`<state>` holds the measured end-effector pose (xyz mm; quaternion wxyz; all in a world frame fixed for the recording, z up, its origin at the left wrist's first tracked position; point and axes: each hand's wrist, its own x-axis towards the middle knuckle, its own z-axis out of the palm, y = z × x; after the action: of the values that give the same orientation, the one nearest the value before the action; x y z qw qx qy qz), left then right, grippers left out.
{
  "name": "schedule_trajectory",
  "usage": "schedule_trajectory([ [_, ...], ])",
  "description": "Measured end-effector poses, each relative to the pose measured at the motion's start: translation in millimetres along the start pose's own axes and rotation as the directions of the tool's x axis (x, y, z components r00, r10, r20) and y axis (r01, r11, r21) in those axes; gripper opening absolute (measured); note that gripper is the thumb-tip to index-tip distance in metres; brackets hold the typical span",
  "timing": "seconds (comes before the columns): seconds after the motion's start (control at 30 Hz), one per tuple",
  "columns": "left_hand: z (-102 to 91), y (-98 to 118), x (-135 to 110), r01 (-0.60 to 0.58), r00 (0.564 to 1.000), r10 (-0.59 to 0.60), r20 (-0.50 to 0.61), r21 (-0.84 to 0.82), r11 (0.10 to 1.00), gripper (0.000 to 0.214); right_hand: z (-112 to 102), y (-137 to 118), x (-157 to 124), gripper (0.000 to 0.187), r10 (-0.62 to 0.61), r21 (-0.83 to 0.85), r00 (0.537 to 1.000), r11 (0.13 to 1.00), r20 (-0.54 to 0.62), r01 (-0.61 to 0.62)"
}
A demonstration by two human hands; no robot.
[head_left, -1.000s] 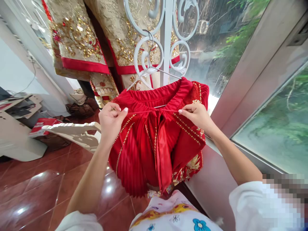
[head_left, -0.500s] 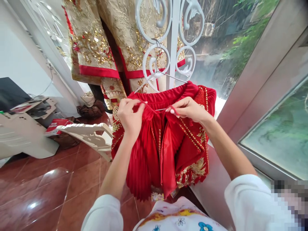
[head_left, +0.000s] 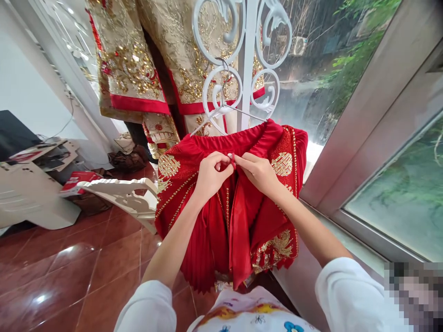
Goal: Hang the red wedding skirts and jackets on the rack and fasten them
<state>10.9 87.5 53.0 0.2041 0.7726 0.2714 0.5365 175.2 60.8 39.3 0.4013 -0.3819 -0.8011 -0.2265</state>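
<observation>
A red pleated skirt (head_left: 204, 240) with gold beading and embroidery hangs by its gathered waistband from a thin wire hanger (head_left: 242, 112). In front of the waistband my left hand (head_left: 213, 174) and my right hand (head_left: 258, 173) meet, fingertips nearly touching. Both are closed in a pinch on a thin red tie string (head_left: 233, 160), which shows as a small loop between them. Parts of the string are hidden by my fingers.
The hanger hooks onto a white scrolled metal frame (head_left: 247, 60). Gold-and-cream embroidered garments (head_left: 128, 69) hang behind. At left stand a cream carved chair (head_left: 128, 198) and a desk (head_left: 41, 193). A window frame (head_left: 332, 161) runs along the right.
My hands were apart at the two sides of the waistband, the string spread between them. They have come together at the middle, and the waistband's front edges have drawn closer.
</observation>
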Motion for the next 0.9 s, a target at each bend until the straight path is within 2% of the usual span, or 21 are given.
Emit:
schedule_trajectory([
  [0.13, -3.2, -0.1, -2.0, -0.016, 0.992, 0.007, 0.128, 0.064, 0.998, 0.005, 4.2, -2.6, 3.9, 0.029, 0.005, 0.017, 0.999, 1.0, -0.053, -0.004],
  [0.27, -4.8, 2.8, -5.5, -0.035, 0.988, 0.02, 0.153, 0.095, 0.995, 0.002, 8.4, -4.1, 8.2, 0.024, -0.021, 0.043, 0.99, 0.999, -0.138, 0.027],
  [0.37, -10.3, 1.8, -12.0, -0.078, 0.997, 0.065, 0.053, 0.298, 0.951, 0.004, 4.4, 0.1, 5.5, 0.014, 0.03, 0.03, 0.982, 0.999, -0.185, -0.025],
  [0.43, -16.8, -1.6, -18.3, -0.069, 0.991, 0.117, -0.059, 0.526, 0.848, 0.005, -2.1, 4.8, 0.3, 0.011, 0.138, 0.009, 0.968, 0.99, -0.211, -0.14],
  [0.5, -22.2, -5.9, -24.8, -0.052, 0.981, 0.158, -0.108, 0.647, 0.761, 0.007, -9.0, 7.9, -4.7, 0.011, 0.238, 0.02, 0.95, 0.971, -0.202, -0.239],
  [0.57, -23.2, -8.9, -29.3, -0.055, 0.98, 0.156, -0.121, 0.591, 0.805, 0.009, -13.9, 6.6, -6.7, 0.01, 0.305, 0.089, 0.934, 0.952, -0.186, -0.293],
  [0.63, -19.4, -9.2, -30.4, -0.008, 0.98, 0.081, -0.179, 0.376, 0.927, 0.007, -15.6, 0.3, -4.6, 0.007, 0.402, 0.26, 0.902, 0.898, -0.159, -0.355],
  [0.67, -16.5, -8.3, -29.6, 0.032, 0.979, 0.016, -0.206, 0.228, 0.973, 0.006, -15.3, -4.2, -2.4, 0.004, 0.476, 0.382, 0.872, 0.831, -0.113, -0.404],
  [0.7, -13.5, -6.9, -28.0, 0.078, 0.975, -0.06, -0.213, 0.076, 0.994, 0.008, -14.4, -8.9, 0.2, 0.002, 0.553, 0.508, 0.832, 0.727, -0.035, -0.462],
  [0.77, -8.7, -3.2, -23.8, 0.159, 0.966, -0.19, -0.172, -0.182, 0.97, 0.014, -11.8, -17.6, 5.8, 0.006, 0.658, 0.703, 0.734, 0.441, 0.169, -0.558],
  [0.83, -6.9, -0.2, -19.7, 0.197, 0.959, -0.254, -0.13, -0.344, 0.918, 0.02, -10.2, -22.4, 10.5, 0.01, 0.683, 0.796, 0.654, 0.177, 0.325, -0.579],
  [0.9, -8.2, 0.7, -17.2, 0.203, 0.955, -0.274, -0.114, -0.425, 0.882, 0.023, -12.4, -21.4, 13.4, 0.012, 0.674, 0.829, 0.619, 0.016, 0.404, -0.558],
])
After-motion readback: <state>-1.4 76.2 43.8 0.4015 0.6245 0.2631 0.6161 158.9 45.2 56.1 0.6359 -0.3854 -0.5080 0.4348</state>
